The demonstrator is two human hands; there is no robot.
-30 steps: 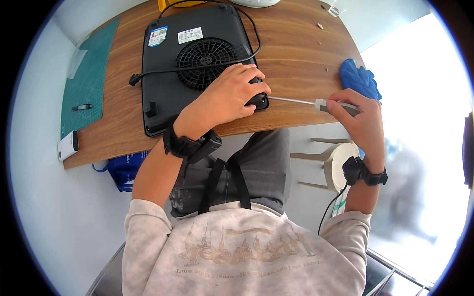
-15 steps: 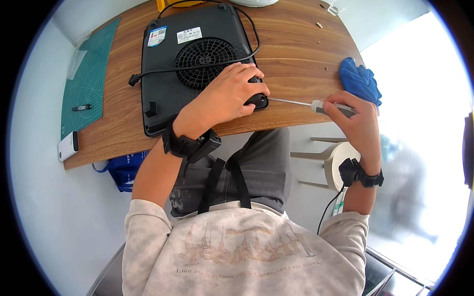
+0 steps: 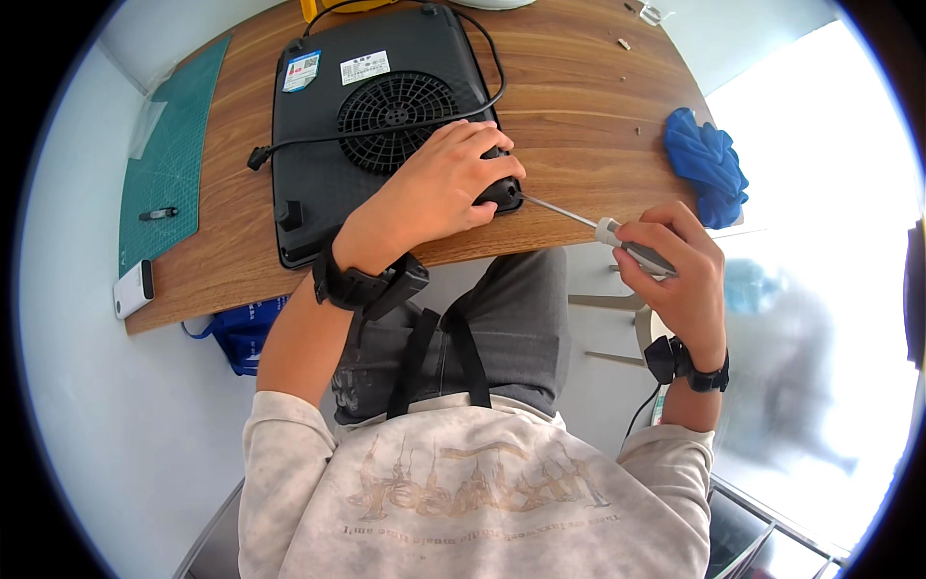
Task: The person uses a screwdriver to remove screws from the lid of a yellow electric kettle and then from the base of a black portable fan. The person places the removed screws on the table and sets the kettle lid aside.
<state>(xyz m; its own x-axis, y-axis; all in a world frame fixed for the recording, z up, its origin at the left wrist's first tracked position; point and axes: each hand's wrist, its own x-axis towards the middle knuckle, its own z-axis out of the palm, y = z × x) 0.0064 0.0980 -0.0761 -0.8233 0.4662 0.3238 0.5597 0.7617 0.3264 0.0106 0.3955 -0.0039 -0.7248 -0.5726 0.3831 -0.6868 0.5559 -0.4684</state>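
A black induction cooker (image 3: pixel 318 183) lies upside down on the table, its round fan grille (image 3: pixel 395 116) facing up. Across it runs its black power cord (image 3: pixel 338 138), with the plug at the left. My left hand (image 3: pixel 439 188) grips the cooker's near right corner, thumb and fingers curled around a dark foot there. In my right hand (image 3: pixel 680 270), off the table's front edge, is a screwdriver (image 3: pixel 606 230) with a grey and white handle. Its thin shaft slants up to the left, and the tip meets the corner beside my left fingers. Whether it sits in a screw cannot be made out.
On the left are a green cutting mat (image 3: pixel 174 154), a black marker-like pen (image 3: pixel 158 213) and a white power-bank-like block (image 3: pixel 134 289). A crumpled blue cloth (image 3: pixel 706 166) lies at the right edge. Small bits (image 3: pixel 624 44) are scattered at the back right. Below stands a pale stool (image 3: pixel 648 333).
My right hand has come nearer to me, and the screwdriver's shaft now slopes more steeply from its tip at the corner. My left hand keeps its place on the cooker.
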